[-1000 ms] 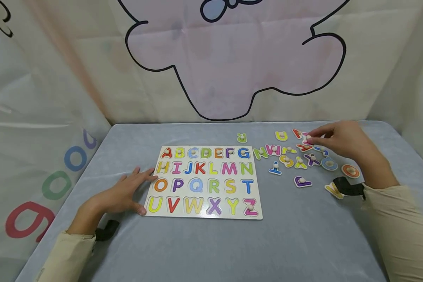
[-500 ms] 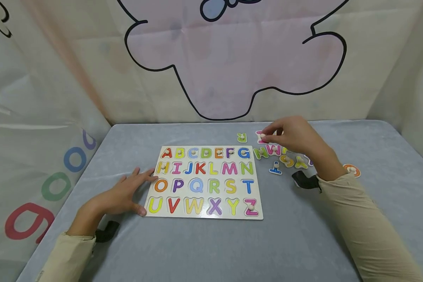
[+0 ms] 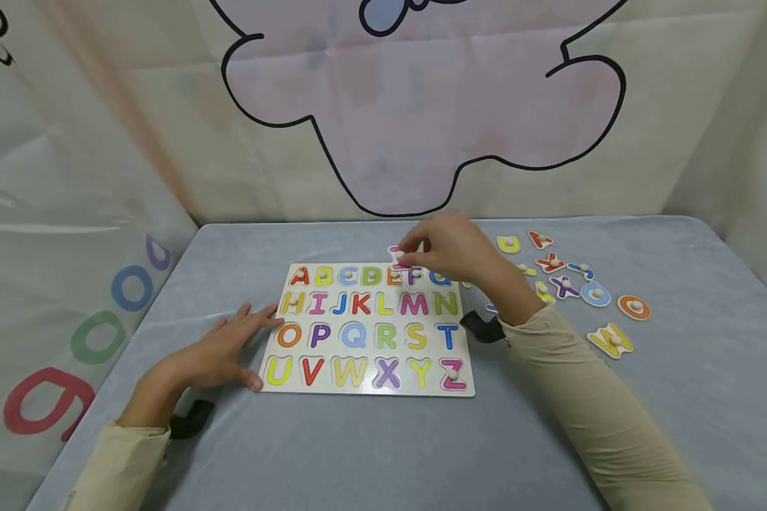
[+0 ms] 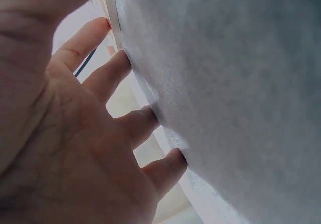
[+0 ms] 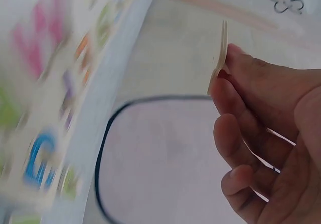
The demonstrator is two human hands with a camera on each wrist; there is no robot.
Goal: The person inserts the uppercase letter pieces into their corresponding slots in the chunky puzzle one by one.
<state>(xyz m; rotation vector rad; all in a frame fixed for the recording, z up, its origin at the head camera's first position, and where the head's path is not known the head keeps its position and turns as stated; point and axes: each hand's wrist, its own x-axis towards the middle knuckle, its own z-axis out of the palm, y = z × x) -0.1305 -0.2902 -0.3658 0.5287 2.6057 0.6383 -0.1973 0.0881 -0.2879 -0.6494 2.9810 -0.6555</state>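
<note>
My right hand pinches a pink letter I puzzle piece by its small knob, above the back edge of the white alphabet board. In the right wrist view the piece is seen edge-on between thumb and index finger, the other fingers loosely curled. My left hand lies at the board's left side, fingers spread, fingertips and thumb against its edge. Seated in the board are the A to G pieces, the H piece and the Z piece; the other letter recesses show printed colours.
Loose letter pieces lie to the right of the board, among them an orange O, a yellow W, a blue Q and a purple X. My right forearm covers others. A printed cloth wall stands behind the table.
My right hand has carried the letter I piece left from the loose pieces, over to the board's back edge. My left hand has stayed on the board's left edge.
</note>
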